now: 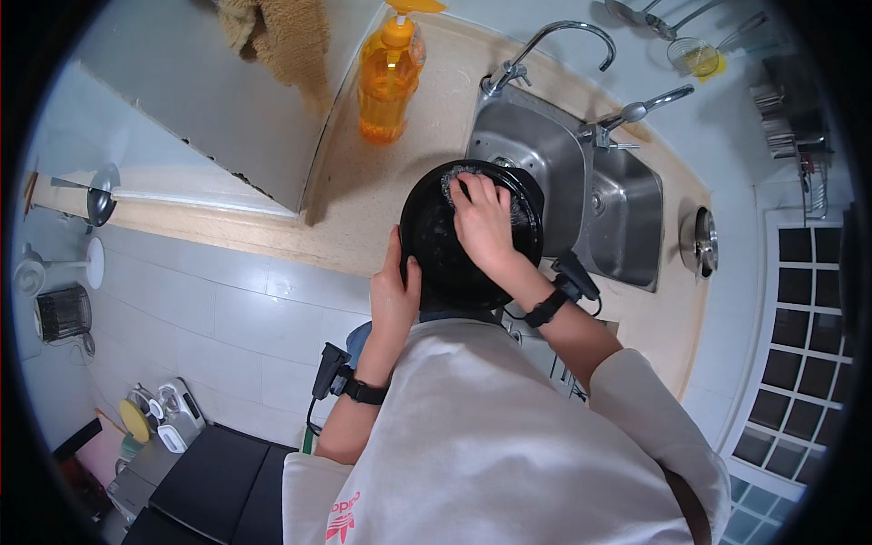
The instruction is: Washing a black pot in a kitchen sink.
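A round black pot (443,245) is tilted towards me over the counter edge and the left part of the sink. My left hand (398,279) grips its rim at the lower left, thumb on the inside. Inside the pot, my right hand (482,218) presses a steel wool scourer (455,178) against the upper wall. Part of the scourer is hidden under the fingers. Beyond the pot stands an orange pump bottle (388,82) holding liquid.
The double stainless steel sink (531,129) has one curved faucet (572,27) and a second, shorter faucet (633,112). A metal pot (698,242) stands at the right end of the counter (340,231). A white cabinet (204,109) juts in at left, near a brown towel (293,48).
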Demonstrator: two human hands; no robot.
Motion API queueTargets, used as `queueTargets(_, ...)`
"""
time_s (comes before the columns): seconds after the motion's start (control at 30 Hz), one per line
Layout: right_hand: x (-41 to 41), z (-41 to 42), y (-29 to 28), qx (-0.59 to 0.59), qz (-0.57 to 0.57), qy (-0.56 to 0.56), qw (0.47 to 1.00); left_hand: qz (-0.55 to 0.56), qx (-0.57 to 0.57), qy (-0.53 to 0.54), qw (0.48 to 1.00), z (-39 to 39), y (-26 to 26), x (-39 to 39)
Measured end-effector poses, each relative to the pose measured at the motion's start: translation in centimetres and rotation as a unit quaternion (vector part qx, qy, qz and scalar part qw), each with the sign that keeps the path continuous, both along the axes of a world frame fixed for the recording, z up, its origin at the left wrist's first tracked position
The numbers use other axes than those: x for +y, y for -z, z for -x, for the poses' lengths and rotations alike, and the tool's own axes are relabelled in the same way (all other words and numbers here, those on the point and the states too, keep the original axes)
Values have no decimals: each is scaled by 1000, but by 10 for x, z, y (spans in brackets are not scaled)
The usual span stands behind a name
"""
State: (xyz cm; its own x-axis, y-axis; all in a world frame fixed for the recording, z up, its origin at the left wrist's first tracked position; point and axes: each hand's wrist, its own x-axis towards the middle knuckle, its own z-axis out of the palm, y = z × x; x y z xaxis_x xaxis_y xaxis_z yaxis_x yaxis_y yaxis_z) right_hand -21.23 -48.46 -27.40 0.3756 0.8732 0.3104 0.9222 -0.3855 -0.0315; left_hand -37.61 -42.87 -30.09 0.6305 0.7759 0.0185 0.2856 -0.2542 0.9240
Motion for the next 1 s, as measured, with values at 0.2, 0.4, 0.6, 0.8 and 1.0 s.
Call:
queueTargets(0.2, 2, 5, 2, 100, -99, 49, 989, 31, 10, 27, 999, 1, -9, 3)
queueTargets(0.4, 17, -3, 11, 271, -133, 72, 951, 145, 118, 52, 981, 0, -23, 9)
queueTargets(0.6, 17, -20, 20, 621, -198, 93, 753, 10, -33, 18, 999, 2, 1, 3)
queueTargets(0.8, 33, -24, 27, 638, -228, 169, 716, -12, -64, 21, 998, 2, 1, 4)
queueTargets(1.0, 39, -6, 32, 633, -145, 163, 743, 110, -13, 62, 992, 4, -3, 8)
